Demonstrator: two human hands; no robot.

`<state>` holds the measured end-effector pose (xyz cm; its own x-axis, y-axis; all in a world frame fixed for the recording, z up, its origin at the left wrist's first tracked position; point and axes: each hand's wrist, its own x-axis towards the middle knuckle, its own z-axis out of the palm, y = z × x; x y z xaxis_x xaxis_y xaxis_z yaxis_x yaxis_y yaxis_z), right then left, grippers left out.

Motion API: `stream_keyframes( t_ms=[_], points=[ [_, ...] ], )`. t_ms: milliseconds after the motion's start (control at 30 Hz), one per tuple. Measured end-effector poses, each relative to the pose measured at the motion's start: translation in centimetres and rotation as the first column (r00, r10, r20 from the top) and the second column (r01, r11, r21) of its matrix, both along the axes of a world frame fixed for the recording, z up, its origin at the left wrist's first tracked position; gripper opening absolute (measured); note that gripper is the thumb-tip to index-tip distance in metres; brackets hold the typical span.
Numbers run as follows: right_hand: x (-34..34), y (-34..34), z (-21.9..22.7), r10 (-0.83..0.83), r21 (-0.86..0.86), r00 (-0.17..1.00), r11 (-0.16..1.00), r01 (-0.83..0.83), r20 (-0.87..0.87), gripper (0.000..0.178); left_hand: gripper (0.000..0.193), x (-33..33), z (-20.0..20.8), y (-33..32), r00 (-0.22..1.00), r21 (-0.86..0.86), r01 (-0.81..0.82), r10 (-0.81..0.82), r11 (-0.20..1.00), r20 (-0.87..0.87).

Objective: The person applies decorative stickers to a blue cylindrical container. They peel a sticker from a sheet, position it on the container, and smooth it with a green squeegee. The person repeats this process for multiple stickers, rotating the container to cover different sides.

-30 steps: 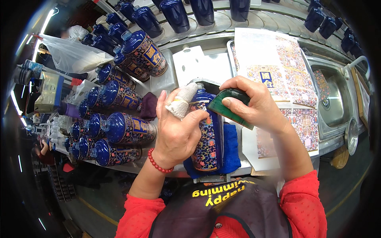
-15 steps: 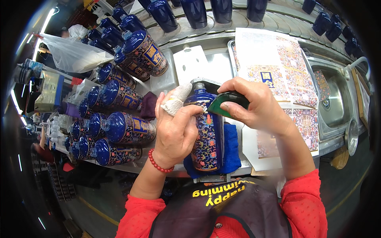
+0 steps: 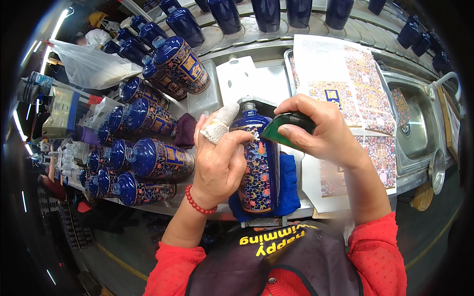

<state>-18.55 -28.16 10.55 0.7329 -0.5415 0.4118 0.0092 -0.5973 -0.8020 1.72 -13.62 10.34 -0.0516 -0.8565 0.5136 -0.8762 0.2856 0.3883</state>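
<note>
Both hands close on one thing: our left hand (image 3: 217, 160) wraps around the side of a blue patterned bottle (image 3: 259, 167), fingers curled onto its shoulder, the index finger sheathed in a white cloth wrap (image 3: 219, 123). Our right hand (image 3: 321, 130) pinches a dark green scraper pad (image 3: 284, 129) between thumb and fingers and presses its edge against the upper shoulder of the bottle, at about 1 o'clock from the bottle's middle.

We note the bottle lies lengthwise, neck pointing to 12 o'clock, base toward us at 6 o'clock. It rests on a folded blue cloth (image 3: 289, 187) at the near edge of the steel worktop (image 3: 276, 81). A red bead bracelet (image 3: 197, 203) sits on the left wrist.

At 9 o'clock from the grip we see a stack of finished blue decorated bottles (image 3: 153, 158) lying on their sides, several rows running up toward 11 o'clock. A dark purple rag (image 3: 185, 130) lies between that stack and the left hand.

At 2 o'clock, just beside the right hand, sheets of printed decals (image 3: 340, 69) cover a tray. Farther out at 3 o'clock is a steel sink (image 3: 419, 133). Along 12 o'clock plain dark blue bottles (image 3: 269, 12) stand upright on a curved conveyor. A clear plastic bag (image 3: 86, 66) lies at 10 o'clock.
</note>
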Motion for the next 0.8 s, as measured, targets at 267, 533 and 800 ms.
stream_keyframes(
  t_ms=[267, 533, 800],
  points=[
    [0.05, 0.0, 0.1, 0.019, 0.01, 1.0, 1.0, -0.019, 0.008, 0.024, 0.027, -0.02, -0.1, 0.02, 1.0, -0.002, -0.002, 0.002, 1.0, -0.006],
    [0.18, 0.1, 0.33, -0.008, 0.01, 1.0, 1.0, 0.008, 0.016, 0.023, 0.028, -0.1, -0.09, 0.0, 0.999, -0.008, 0.01, -0.01, 1.0, -0.032],
    [0.72, 0.05, -0.25, -0.048, -0.023, 0.999, 0.999, 0.048, 0.0, 0.022, 0.031, -0.78, 0.1, -0.14, 0.997, 0.003, 0.001, -0.001, 1.0, 0.073]
  ],
)
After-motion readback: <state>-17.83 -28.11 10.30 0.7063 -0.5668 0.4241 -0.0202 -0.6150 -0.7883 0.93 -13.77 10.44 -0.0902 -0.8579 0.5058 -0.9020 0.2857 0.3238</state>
